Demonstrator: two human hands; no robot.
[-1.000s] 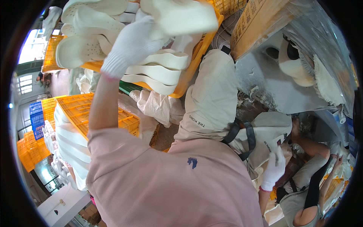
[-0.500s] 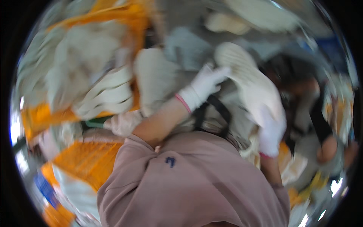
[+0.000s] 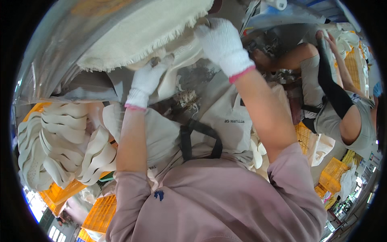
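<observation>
- The pale sole (image 3: 186, 51) sits just below the fringed cloth (image 3: 153, 32), held at both ends, likely for steadiness.
- Left hand's (image 3: 147, 80) grip pinches one end; right hand's (image 3: 224, 45) the other.

Lettering and marks as seen through my remote head view. One line of dark capitals (image 3: 234, 121) stands on the right thigh of the pale trousers (image 3: 217, 107); a shorter dark run (image 3: 152, 166) shows on the left leg, partly lost in folds. A dark-blue emblem (image 3: 159, 195) marks the chest of the pink shirt (image 3: 209, 197). I perhaps discern faint marks on the pale sole (image 3: 183, 50), too indistinct for me to read as characters.
</observation>
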